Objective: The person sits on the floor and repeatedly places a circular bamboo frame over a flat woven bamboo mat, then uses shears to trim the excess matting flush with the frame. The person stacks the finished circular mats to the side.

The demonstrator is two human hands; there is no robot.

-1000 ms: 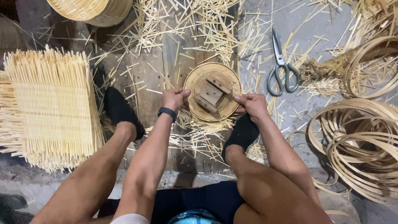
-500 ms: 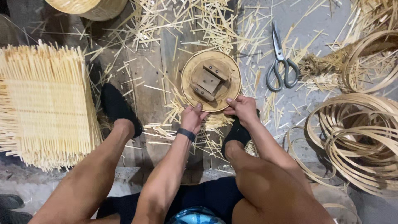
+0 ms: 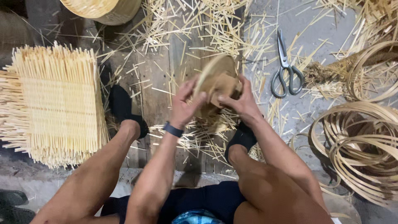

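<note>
Round bamboo tray (image 3: 215, 79) tilted, blurred; left hand (image 3: 184, 105) and right hand (image 3: 240, 101) fingers gripping its rim.

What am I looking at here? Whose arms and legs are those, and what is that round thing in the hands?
The picture comes from a camera worn on a person's head, looking down, so you see that person's own arms, knees and feet in dark socks. The person sits over a wooden board on the floor.

Both hands lift a round woven disc up on its edge. The left hand grips its near side, and the right hand holds the other side. It is blurred, so finer detail is hard to tell.

Thin pale splints are scattered everywhere. To the left lies a square woven mat with loose ends sticking out. To the right lie scissors and coils of flat strips. At the top is part of a round basket.
</note>
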